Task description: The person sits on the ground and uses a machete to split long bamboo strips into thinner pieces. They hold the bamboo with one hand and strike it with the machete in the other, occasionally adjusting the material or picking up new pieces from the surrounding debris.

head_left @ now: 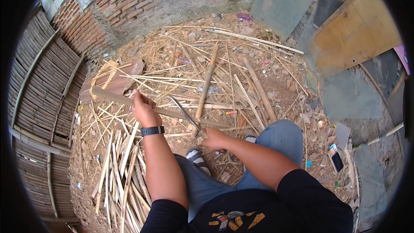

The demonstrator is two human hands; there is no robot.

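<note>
Beyond the near, dark shirt's orange-and-grey print, the left hand grips a long, flat, tan strip, the right hand a curved knife.

A long, flat, straight strip of pale tan bamboo is held off the ground, running left to right with its right end slanting nearer the wearer; its squared left end looks broadest. Across its right-hand part, in this view, passes a slim, slightly curved knife with a grey metal blade, also held, its tip pointing away and to the left. Whether the blade touches the strip cannot be told; the knife's handle is mostly hidden.
</note>
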